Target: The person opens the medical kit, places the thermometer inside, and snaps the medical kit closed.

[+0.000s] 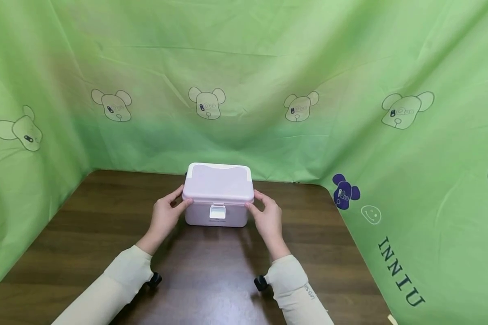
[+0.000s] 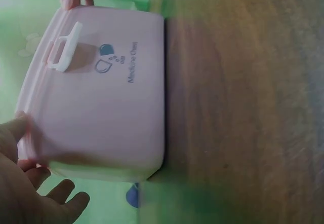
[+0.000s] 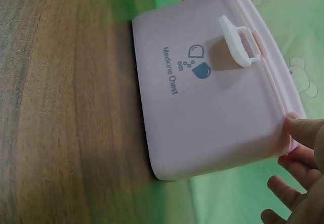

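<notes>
A pale pink medicine chest [image 1: 217, 183] with a white-edged lid stands upright on the brown table, its lid down. The white front latch [image 1: 217, 211] is flipped outward from the front wall, as both wrist views show. My left hand [image 1: 165, 215] pinches the lid's left front corner, thumb on the front and a finger at the side. At the opposite corner my right hand [image 1: 268, 218] pinches the lid rim the same way. In the right wrist view the remaining fingers [image 3: 284, 192] of that hand hang off the box. Whatever is inside the chest is hidden.
The wooden table [image 1: 309, 225] reaches green cloth [image 1: 244, 54] printed with bear heads at the back and both sides. A black wrist device [image 1: 261, 283] sits below the right sleeve, another [image 1: 154, 280] by the left. A small pale object [image 1: 392, 319] shows at the lower right edge.
</notes>
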{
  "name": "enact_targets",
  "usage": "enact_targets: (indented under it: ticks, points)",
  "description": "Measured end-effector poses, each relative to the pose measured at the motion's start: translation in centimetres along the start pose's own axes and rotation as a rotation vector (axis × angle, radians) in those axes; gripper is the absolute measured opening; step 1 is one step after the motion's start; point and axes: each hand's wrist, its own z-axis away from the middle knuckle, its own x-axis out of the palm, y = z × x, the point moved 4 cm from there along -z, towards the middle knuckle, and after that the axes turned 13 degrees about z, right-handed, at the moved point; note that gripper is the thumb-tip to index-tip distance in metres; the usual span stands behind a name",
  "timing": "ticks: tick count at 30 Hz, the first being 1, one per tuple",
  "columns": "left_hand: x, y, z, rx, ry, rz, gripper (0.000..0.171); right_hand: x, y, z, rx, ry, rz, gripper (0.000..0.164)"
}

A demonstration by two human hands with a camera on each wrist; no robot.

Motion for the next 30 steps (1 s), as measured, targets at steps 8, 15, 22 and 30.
enact_targets:
  ticks: [8, 15, 22, 30]
  points:
    - [0.9, -1.1, -0.3, -0.015, -0.042, -0.035, 0.096, 0.3, -0.3, 0.4, 0.02, 0.022, 0.033, 0.046]
    - [1.2, -2.0, -0.7, 0.017, -0.009, -0.015, 0.098, 0.5, -0.5, 1.0, 0.042, 0.045, 0.022, 0.046]
    - [1.2, -2.5, -0.9, -0.004, 0.01, 0.023, 0.098, 0.9, -0.6, 2.3, 0.091, 0.065, -0.092, 0.045]
    - [1.0, -2.6, -0.9, -0.053, 0.016, -0.02, 0.098, 1.5, -2.7, 4.9, 0.082, 0.292, -0.171, 0.033]
